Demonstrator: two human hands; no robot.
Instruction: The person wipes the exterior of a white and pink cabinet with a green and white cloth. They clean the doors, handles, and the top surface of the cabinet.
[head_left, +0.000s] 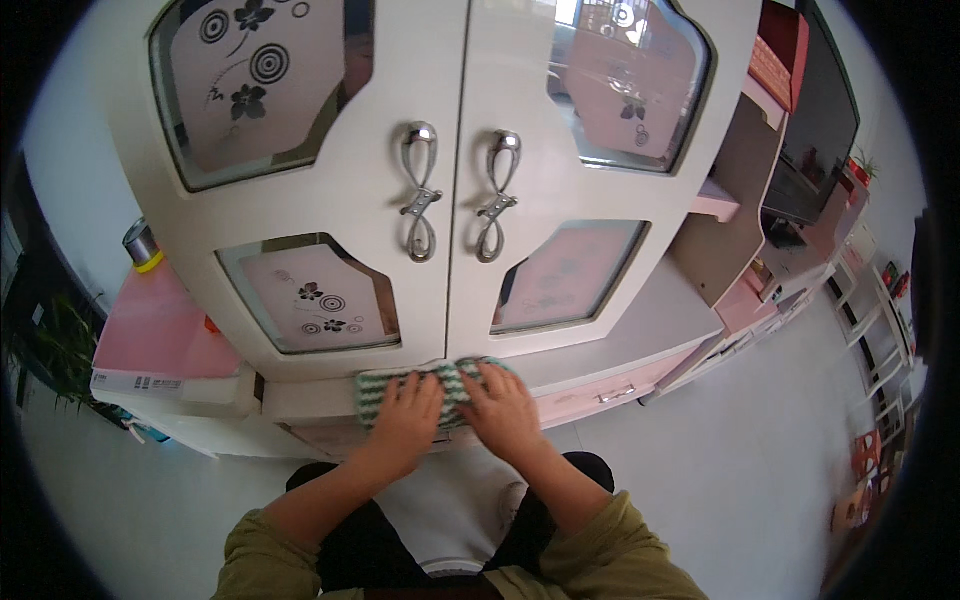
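Note:
A green-and-white striped cloth (370, 396) lies on the narrow ledge below the cabinet doors and hangs over its front edge. My left hand (409, 420) holds the cloth's middle, fingers stretched over it. Farther right, my right hand (504, 411) grips the cloth's other end, its fingers reaching toward the foot of the right door. My thumbs and the undersides of my fingers are partly hidden. Above my hands stand the white left door (352, 217) and the white right door (570, 196), both closed, with patterned glass panels and silver looped handles (421, 191).
A pink-topped cabinet (165, 322) stands at the left with a metal tin (140, 244) on it. To the right run a grey-white ledge (645, 319), a pink drawer (611, 390) and an open shelf unit (739, 202). A television (817, 127) stands beyond.

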